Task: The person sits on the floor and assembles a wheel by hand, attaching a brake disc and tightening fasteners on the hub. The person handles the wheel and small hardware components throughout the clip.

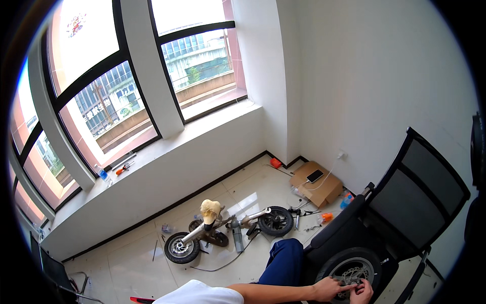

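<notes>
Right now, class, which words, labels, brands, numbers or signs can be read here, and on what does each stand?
Building sign outside: characters show; I won't copy them out.
Blue-labelled bottle on the sill: print too small to read.
Red marking on an upper pane: too blurred to read.
Wheel at lower right: none readable.

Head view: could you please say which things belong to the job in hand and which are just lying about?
Job:
black-tyred wheel with silver disc, at the left hand and right hand
probably the silver-framed two-wheeler on the floor

Apparently lying about:
orange-handled screwdriver on white windowsill
clear, blue-labelled plastic bottle nearby
black-screened phone on brown cardboard box
</notes>
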`<action>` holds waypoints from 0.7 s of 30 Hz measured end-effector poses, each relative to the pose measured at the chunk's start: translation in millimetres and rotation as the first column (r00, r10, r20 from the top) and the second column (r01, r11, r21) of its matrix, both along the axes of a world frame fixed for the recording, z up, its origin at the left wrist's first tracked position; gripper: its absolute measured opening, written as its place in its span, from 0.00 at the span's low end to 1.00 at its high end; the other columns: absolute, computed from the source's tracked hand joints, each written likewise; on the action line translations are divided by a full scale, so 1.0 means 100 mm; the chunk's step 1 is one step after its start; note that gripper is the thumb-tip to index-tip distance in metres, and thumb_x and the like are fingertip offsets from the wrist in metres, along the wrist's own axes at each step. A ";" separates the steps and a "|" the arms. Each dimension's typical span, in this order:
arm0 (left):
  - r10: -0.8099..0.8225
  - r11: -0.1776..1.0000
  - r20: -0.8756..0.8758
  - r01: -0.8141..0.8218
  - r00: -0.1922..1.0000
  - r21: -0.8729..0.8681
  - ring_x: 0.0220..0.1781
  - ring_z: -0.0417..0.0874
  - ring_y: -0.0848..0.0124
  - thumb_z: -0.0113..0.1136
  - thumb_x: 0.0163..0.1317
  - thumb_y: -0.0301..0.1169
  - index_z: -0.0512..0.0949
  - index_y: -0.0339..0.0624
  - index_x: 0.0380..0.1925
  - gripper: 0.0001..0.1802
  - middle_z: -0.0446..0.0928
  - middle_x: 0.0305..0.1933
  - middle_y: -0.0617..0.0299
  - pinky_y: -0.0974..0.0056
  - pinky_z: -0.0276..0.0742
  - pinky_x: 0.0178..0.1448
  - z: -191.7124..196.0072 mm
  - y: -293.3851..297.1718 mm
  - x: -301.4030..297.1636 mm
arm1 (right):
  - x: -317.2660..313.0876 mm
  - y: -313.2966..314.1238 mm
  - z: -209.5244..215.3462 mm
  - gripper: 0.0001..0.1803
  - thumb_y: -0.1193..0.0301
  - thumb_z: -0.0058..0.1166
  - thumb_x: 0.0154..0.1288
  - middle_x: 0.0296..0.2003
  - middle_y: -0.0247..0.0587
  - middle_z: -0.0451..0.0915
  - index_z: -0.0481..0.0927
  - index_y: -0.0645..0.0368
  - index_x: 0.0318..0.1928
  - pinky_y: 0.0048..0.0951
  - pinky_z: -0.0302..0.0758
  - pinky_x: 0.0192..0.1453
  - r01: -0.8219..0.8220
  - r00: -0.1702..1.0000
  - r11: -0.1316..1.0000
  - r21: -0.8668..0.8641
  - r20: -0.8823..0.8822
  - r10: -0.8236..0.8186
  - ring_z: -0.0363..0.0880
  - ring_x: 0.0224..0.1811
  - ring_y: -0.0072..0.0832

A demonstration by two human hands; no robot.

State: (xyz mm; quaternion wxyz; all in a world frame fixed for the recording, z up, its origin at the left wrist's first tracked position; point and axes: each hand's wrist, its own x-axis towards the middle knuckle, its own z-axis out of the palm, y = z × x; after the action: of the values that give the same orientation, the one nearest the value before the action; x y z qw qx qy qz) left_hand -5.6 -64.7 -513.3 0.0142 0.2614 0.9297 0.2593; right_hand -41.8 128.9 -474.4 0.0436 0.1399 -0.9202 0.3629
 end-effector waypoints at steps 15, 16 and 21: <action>0.281 0.949 -0.246 -0.229 0.928 0.218 0.30 0.87 0.56 0.64 0.51 0.40 0.84 0.47 0.28 0.10 0.83 0.28 0.58 0.52 0.81 0.30 -0.13 0.48 -0.33 | -0.03 0.07 -0.43 0.19 0.64 0.73 0.56 0.34 0.50 0.86 0.86 0.63 0.45 0.41 0.80 0.39 -0.007 0.998 1.000 -0.021 -0.065 0.005 0.85 0.34 0.43; 0.266 0.957 -0.227 -0.229 0.937 0.179 0.29 0.87 0.56 0.63 0.51 0.40 0.84 0.47 0.28 0.10 0.83 0.27 0.58 0.52 0.81 0.30 -0.17 0.48 -0.37 | -0.01 0.04 -0.35 0.19 0.64 0.73 0.56 0.34 0.52 0.86 0.86 0.63 0.44 0.42 0.80 0.41 -0.031 0.995 0.999 -0.019 -0.093 0.029 0.85 0.35 0.45; 0.322 0.935 -0.172 -0.284 0.931 0.214 0.28 0.87 0.56 0.63 0.51 0.39 0.85 0.47 0.25 0.09 0.83 0.25 0.56 0.53 0.81 0.30 -0.01 0.48 -0.35 | 0.07 -0.02 -0.21 0.18 0.66 0.71 0.58 0.38 0.55 0.86 0.86 0.64 0.44 0.43 0.80 0.46 -0.082 0.982 0.997 -0.004 -0.169 0.080 0.84 0.39 0.50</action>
State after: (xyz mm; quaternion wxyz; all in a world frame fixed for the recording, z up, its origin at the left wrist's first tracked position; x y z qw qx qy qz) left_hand -40.8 -16.3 -514.7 -0.1462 0.1395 0.9271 0.3157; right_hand -34.7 127.0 -495.9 0.1071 0.2073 -0.9048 0.3561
